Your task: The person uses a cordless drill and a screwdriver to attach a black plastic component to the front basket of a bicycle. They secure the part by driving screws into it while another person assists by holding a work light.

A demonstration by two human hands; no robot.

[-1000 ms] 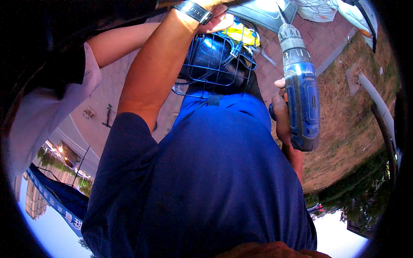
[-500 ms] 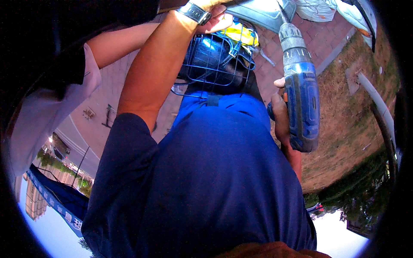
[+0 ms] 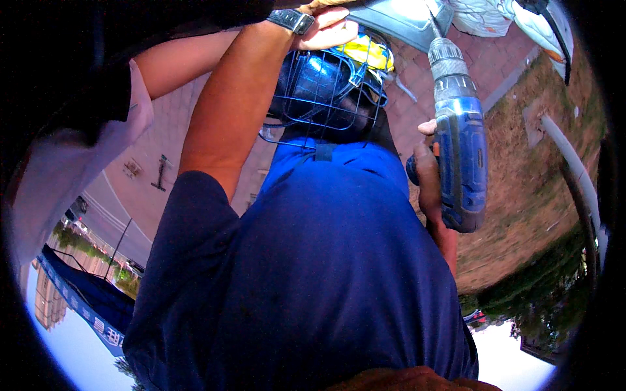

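My right hand is wrapped round a blue-and-black cordless drill, a finger beside its trigger. The drill's long bit points away from me, in front of a pale grey plastic panel at the upper edge; whether its tip touches cannot be seen. My left hand reaches up beside that panel, mostly cut off by the picture's edge, so its fingers are hidden. Just below lies another person's hand, seemingly joined to the arm in a light sleeve at the left. A black watch is on my left wrist.
Below the hands is a blue wire basket holding a shiny black object and a yellow bundle. A white bag is at the upper right. Brick paving, dry grass and a pale pole lie beyond.
The drill and my right hand have shifted slightly right. My left wrist has moved a little left and up. The other person's hand has moved slightly right.
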